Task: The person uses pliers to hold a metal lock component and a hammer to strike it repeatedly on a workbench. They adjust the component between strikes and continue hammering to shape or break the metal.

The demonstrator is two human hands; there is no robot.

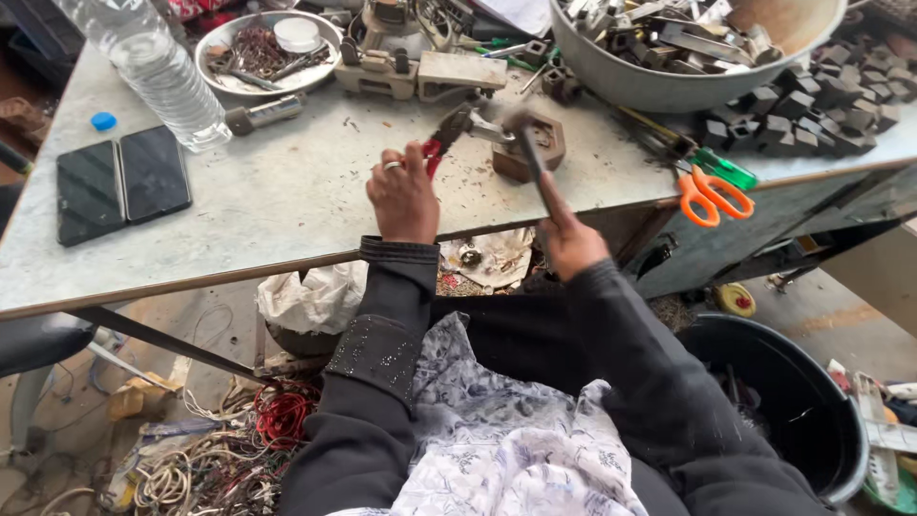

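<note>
Left hand [403,199] gripping red pliers [445,136], right hand [570,241] hammer [528,143] (blurred)

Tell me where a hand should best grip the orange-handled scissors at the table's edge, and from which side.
Probably by the handle loops of the orange-handled scissors, coming from the person's side of the table. The loops overhang the near edge, open and free, while the blades point back under clutter beside the green-handled tool.

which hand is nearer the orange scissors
Right. The right hand sits just left of the orange scissors, holding a hammer; the left hand, gripping pliers, is farther left.
</note>
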